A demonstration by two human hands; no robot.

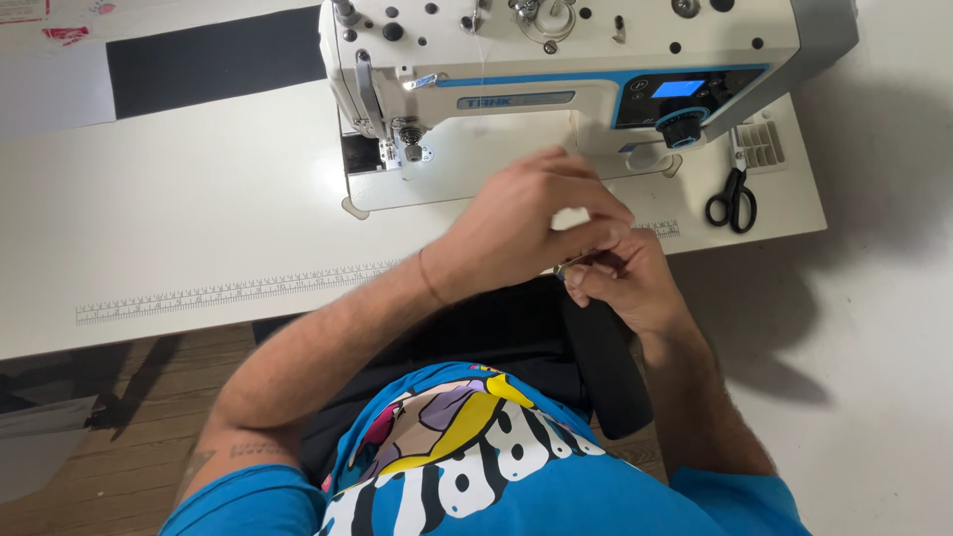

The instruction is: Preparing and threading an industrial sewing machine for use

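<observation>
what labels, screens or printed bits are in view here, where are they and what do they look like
Screen: on the sewing machine's right panel, a small glowing blue rectangle above a round knob.
Name strip: on the machine's front arm, a long grey-blue bar with lettering.
Printed ruler: along the white table's front edge, a thin strip of tick marks.
Papers: top left corner, white with red print.
Shirt print: on the person's blue shirt, a cartoon-style design in yellow, purple, black and white.

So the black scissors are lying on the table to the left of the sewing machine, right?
Not quite. The black scissors do lie on the white table, but to the right of the sewing machine, not the left, beside its blue control panel. The head view shows it.
</observation>
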